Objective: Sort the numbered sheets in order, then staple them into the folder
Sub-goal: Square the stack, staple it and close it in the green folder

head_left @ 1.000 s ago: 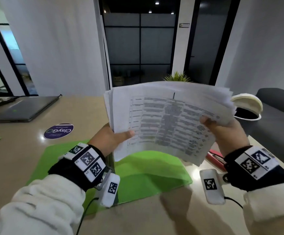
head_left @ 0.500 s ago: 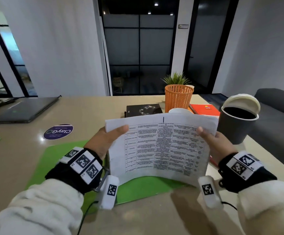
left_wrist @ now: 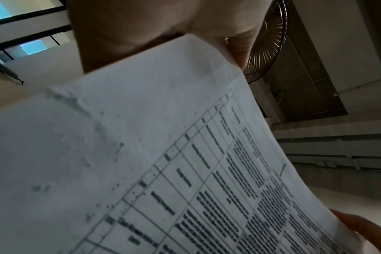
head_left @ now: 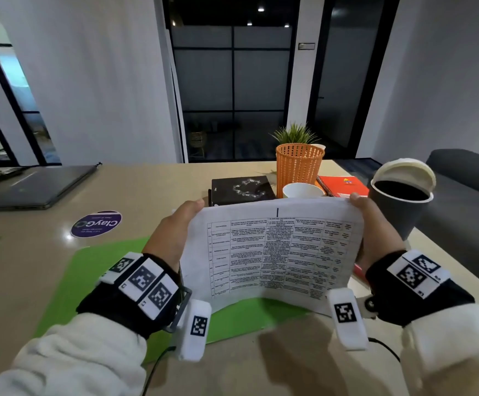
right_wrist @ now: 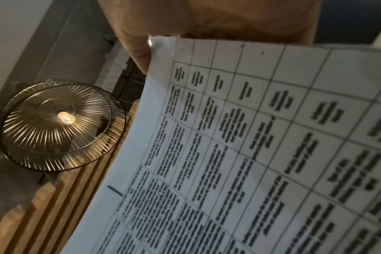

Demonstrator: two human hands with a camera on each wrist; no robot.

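Note:
I hold a stack of white sheets (head_left: pixel 272 252) printed with a table, upright, its lower edge standing on the open green folder (head_left: pixel 89 270) on the table. My left hand (head_left: pixel 172 232) grips the stack's left edge and my right hand (head_left: pixel 369 224) grips its right edge. A short dark pen mark shows at the top middle of the front sheet. The left wrist view shows the sheets (left_wrist: pixel 185 154) under my thumb; the right wrist view shows the sheets (right_wrist: pixel 250 137) the same way. A red stapler (head_left: pixel 359 274) peeks out behind my right wrist.
A grey cup (head_left: pixel 401 207) with its lid flipped open stands right of the sheets. Behind them are a black box (head_left: pixel 241 188), a white cup (head_left: pixel 302 191), an orange basket (head_left: pixel 299 164) and an orange notebook (head_left: pixel 344 185). A shut laptop (head_left: pixel 35 185) lies far left.
The stack came down from a raised, fanned position and now stands squared on the folder. Both hands slid to its side edges near the top.

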